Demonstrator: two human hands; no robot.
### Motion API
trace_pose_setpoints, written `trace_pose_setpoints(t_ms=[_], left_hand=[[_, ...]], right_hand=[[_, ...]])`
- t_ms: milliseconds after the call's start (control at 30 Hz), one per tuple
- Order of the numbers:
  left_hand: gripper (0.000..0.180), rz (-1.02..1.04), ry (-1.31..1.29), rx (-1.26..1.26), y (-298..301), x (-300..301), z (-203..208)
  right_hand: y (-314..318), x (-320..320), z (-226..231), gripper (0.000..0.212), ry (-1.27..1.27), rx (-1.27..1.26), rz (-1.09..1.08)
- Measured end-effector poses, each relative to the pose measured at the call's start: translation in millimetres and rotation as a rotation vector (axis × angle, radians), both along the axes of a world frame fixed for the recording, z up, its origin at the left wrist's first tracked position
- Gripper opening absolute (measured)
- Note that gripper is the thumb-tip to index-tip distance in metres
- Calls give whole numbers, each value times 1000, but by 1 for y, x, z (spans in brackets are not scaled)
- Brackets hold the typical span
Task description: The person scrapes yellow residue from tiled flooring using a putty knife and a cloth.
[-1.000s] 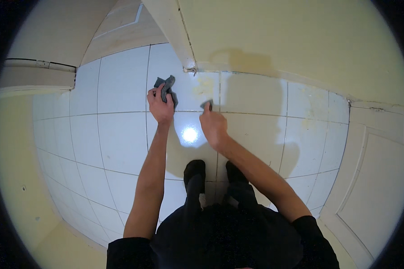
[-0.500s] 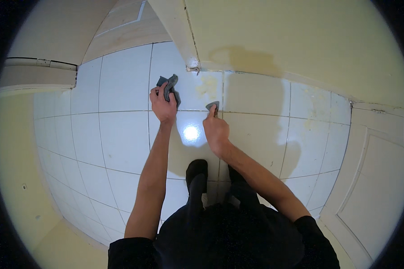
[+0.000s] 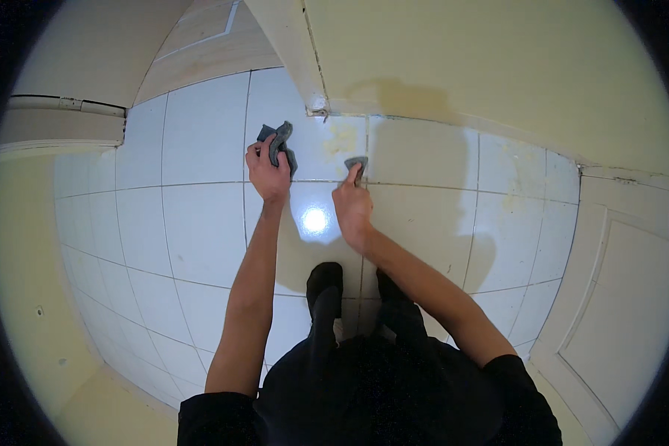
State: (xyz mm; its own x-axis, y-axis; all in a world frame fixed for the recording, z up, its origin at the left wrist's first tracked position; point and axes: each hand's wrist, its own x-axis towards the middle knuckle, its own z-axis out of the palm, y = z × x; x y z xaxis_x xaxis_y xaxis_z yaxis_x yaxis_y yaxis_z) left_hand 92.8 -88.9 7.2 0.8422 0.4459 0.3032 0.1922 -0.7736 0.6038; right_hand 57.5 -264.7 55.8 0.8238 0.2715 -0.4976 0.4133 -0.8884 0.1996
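On the white tiled floor [image 3: 204,223], my left hand [image 3: 269,177] is closed round a crumpled dark grey cloth [image 3: 281,137]. To its right, my right hand [image 3: 353,209] grips a small scraper [image 3: 355,161] by the handle, the index finger stretched along it towards the flared grey blade. The blade is at the floor, just below a pale yellow stain [image 3: 340,138] on the tile. Most of the scraper's handle is hidden in my fist.
A cream wall [image 3: 513,67] and a door-frame post [image 3: 293,52] rise beyond the stain. More yellow smears [image 3: 524,160] mark the tiles to the right, near a panelled door [image 3: 617,297]. My dark shoe [image 3: 325,279] stands close behind my hands.
My right hand has moved the scraper slightly away from me, up towards the yellow stain. My left hand and the cloth have hardly moved.
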Motion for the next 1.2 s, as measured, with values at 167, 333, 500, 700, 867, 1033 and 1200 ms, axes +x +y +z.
trace_pose_setpoints(t_ms=[167, 333, 500, 700, 867, 1033, 1200], left_hand=[[42, -13, -19, 18, 1, -1, -3], [42, -15, -36, 22, 5, -4, -3], [42, -22, 7, 53, 4, -1, -1], [40, -3, 28, 24, 6, -5, 1], [40, -12, 34, 25, -1, 0, 4], [40, -13, 13, 22, 2, -3, 0], [39, -29, -41, 47, 4, 0, -3]], right_hand=[[-5, 9, 0, 29, -12, 121, -51], [-17, -19, 13, 26, 65, 232, -44], [-8, 16, 17, 23, -41, 220, -39], [-17, 1, 19, 26, 45, 250, -27], [-22, 20, 11, 29, -118, 310, -43], [-28, 24, 13, 47, 7, 372, -108], [-35, 26, 15, 46, 26, 375, -79]])
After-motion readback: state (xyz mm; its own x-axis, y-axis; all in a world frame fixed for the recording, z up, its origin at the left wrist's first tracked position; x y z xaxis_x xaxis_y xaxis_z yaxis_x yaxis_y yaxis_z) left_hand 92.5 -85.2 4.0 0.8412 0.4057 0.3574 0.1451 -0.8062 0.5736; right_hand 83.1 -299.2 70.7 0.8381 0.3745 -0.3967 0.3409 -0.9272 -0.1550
